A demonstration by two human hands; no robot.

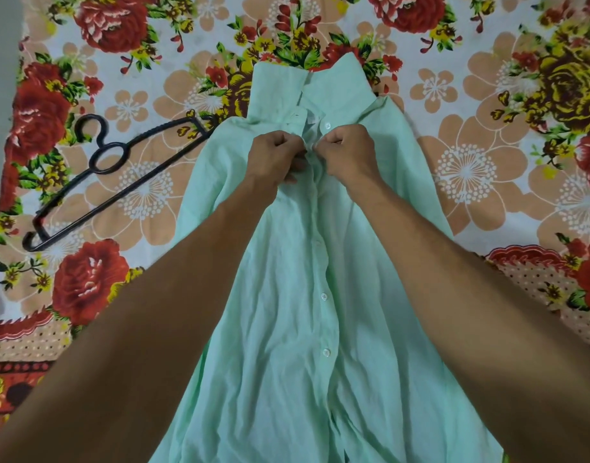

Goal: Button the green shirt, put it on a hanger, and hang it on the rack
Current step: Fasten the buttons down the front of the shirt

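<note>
Green shirt [287,329] lies flat, front side up, on a floral bedsheet [470,111], with the collar [320,81] at the far end and the hem running out of view at the near edge. Both forearms extend over the garment from the near side. The left hand [275,155] is curled, and its fingertips pinch the left edge of the placket [315,202] just below the collar. The right hand [348,155] is likewise curled and pinches the opposite edge at the same level. The two sets of fingertips meet at the centre line; the button or hole between them is hidden by the fingers. Above the hands, the collar stands open, and a white collar button [327,125] shows on its right-hand side. Below the hands, the front edges lie together along the placket, where two white lower buttons [324,296] are visible, one beyond the other. The fabric is wrinkled along the whole front. A black hanger [120,168] lies flat on the bedsheet to the left of the shirt, hook pointing toward the far left. One hanger arm reaches the edge of the shirt's shoulder; whether it passes under the fabric cannot be determined.
</note>
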